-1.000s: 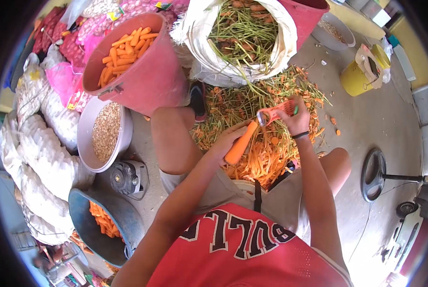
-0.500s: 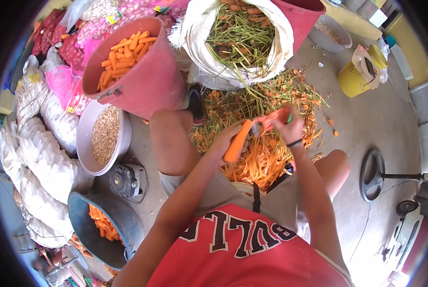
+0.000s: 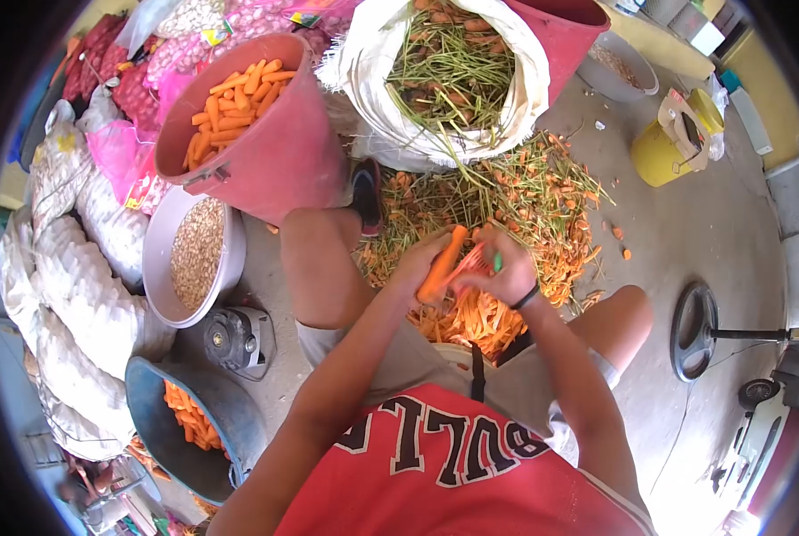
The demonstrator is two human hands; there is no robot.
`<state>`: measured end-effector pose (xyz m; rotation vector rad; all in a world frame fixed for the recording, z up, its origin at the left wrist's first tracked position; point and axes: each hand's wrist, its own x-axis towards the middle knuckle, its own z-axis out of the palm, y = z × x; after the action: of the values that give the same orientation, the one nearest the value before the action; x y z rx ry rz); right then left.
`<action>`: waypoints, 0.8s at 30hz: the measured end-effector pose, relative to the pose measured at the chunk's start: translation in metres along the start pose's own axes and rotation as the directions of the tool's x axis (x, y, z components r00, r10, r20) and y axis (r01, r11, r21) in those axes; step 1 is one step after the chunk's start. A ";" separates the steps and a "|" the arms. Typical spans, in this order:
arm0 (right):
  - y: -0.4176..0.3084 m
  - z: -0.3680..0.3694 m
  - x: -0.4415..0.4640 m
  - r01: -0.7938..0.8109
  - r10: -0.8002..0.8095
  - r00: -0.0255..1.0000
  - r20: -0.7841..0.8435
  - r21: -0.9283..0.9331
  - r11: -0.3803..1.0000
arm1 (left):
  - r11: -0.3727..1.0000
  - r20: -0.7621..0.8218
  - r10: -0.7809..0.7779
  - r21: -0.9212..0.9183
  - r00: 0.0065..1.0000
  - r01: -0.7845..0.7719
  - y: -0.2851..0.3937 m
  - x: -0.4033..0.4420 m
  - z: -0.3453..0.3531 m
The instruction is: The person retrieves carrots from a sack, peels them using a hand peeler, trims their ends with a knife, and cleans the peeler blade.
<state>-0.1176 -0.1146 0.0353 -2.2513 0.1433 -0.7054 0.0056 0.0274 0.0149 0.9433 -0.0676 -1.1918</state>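
Observation:
My left hand [image 3: 414, 266] is closed around a carrot [image 3: 444, 263], which is tilted with its upper end pointing away from me. My right hand [image 3: 510, 273] grips a red peeler [image 3: 475, 262] with a bit of green on it. The peeler lies close along the carrot's right side; whether its blade touches is hidden by the fingers. Below both hands, orange peelings [image 3: 482, 323] are heaped between my legs. Beyond them, carrot tops and stalks [image 3: 458, 201] cover the floor.
A white sack [image 3: 350, 76] of carrots with green stems stands ahead. Left are a red bucket [image 3: 283, 152] and a blue bucket [image 3: 154, 451], both with carrots, and a pale basin [image 3: 237, 255]. A yellow bucket [image 3: 654, 154] and a black steering wheel [image 3: 679, 332] are right.
My right hand has moved down and left with the peeler, from beyond the carrot's upper end to beside its lower part. My left hand stays nearly in place, still holding the carrot.

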 end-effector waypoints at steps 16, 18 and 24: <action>0.038 -0.014 0.006 -0.191 0.161 0.969 -0.189 -0.156 0.969 | 0.971 0.029 -0.111 0.214 0.993 0.102 0.002 -0.014 -0.001; 0.055 -0.033 0.014 -0.447 0.371 0.878 -0.301 -0.242 0.861 | 0.978 0.023 -0.132 0.166 0.991 0.127 -0.003 -0.010 -0.006; -0.005 -0.002 0.000 0.103 -0.109 0.993 -0.042 -0.121 0.987 | 0.996 0.048 -0.074 0.060 0.996 0.071 -0.004 0.001 -0.006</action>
<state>-0.1199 -0.1121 0.0403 -2.3698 0.0912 -0.8276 0.0062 0.0298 0.0078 0.9738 -0.1100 -1.2868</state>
